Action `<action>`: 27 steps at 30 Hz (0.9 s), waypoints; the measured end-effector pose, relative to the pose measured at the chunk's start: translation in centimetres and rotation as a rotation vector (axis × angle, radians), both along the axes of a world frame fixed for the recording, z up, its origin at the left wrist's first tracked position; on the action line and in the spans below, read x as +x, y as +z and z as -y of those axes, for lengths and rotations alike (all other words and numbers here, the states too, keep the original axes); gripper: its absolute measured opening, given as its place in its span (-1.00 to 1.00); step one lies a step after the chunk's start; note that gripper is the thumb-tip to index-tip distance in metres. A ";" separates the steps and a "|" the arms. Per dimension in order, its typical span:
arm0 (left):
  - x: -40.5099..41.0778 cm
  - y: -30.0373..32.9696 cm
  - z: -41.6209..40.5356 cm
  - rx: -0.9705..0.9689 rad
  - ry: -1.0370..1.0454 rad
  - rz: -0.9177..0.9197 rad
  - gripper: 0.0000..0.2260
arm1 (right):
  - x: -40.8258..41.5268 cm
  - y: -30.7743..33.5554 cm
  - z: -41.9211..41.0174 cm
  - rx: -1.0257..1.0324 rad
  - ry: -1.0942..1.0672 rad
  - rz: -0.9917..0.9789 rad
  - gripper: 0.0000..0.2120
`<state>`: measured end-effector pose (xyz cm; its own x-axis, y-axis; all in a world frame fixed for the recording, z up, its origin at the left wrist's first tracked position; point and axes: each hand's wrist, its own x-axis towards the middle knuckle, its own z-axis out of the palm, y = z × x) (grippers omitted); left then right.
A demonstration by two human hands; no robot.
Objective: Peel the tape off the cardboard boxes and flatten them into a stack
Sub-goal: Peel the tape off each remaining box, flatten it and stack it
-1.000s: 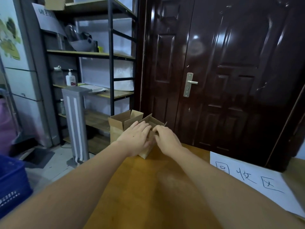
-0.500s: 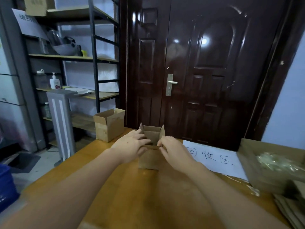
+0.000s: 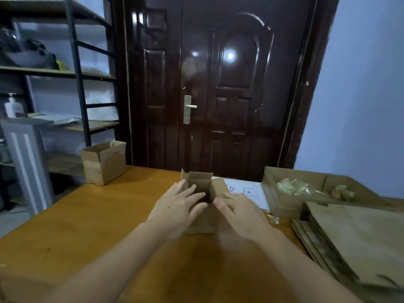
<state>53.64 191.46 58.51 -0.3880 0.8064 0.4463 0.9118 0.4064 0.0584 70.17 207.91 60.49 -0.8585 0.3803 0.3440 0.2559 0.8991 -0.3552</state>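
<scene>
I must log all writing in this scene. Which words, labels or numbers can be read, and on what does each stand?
"收 区": handwritten on the white paper sheet on the table; the box hides anything to their left.
Pump bottle label on the shelf: too blurred to read.
No other text is legible.

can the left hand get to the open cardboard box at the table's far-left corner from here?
Probably yes. The left hand rests with straight fingers on the small brown cardboard box at the centre, holding nothing. Only bare orange wooden table lies between it and the open cardboard box at the far-left corner.
</scene>
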 end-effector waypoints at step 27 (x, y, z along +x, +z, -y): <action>1.3 -2.9 1.1 -0.023 0.053 0.160 -0.16 | -2.3 -1.5 1.4 -0.275 -0.123 0.058 -0.03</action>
